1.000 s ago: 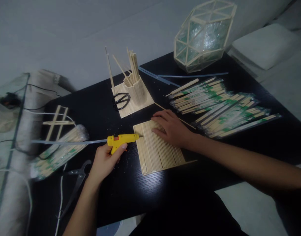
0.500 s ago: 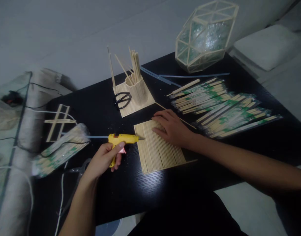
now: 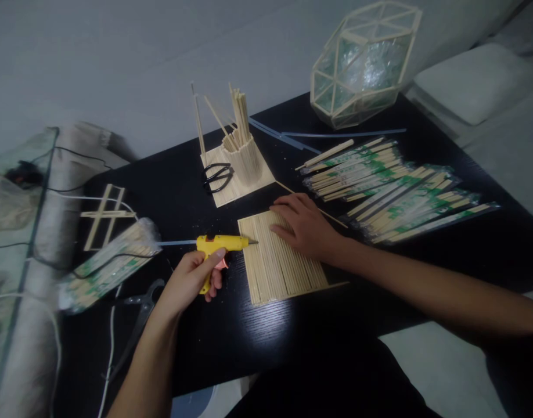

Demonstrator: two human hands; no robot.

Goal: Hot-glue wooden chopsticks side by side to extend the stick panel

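My left hand (image 3: 197,277) is wrapped round the grip of a yellow hot glue gun (image 3: 216,242), with a glue stick running out of its back end. The gun's nozzle reaches over the left edge of a flat panel of chopsticks (image 3: 270,261) laid side by side. On the panel's upper right part rests my right hand (image 3: 303,226), fingers stretched out and flat, holding nothing. A thin stick juts out from the panel's lower right corner. Whether the nozzle touches the wood I cannot tell.
Behind the panel stands a chopstick cup (image 3: 244,162) on a wooden base with black-handled scissors (image 3: 217,177). Wrapped chopsticks (image 3: 414,197) lie right, a wrapped bundle (image 3: 112,264) and pliers-like tool (image 3: 140,307) left. A faceted frame (image 3: 362,69) stands at the back.
My left hand has moved the glue gun slightly right, so its nozzle lies further over the panel. My right hand stays in place.
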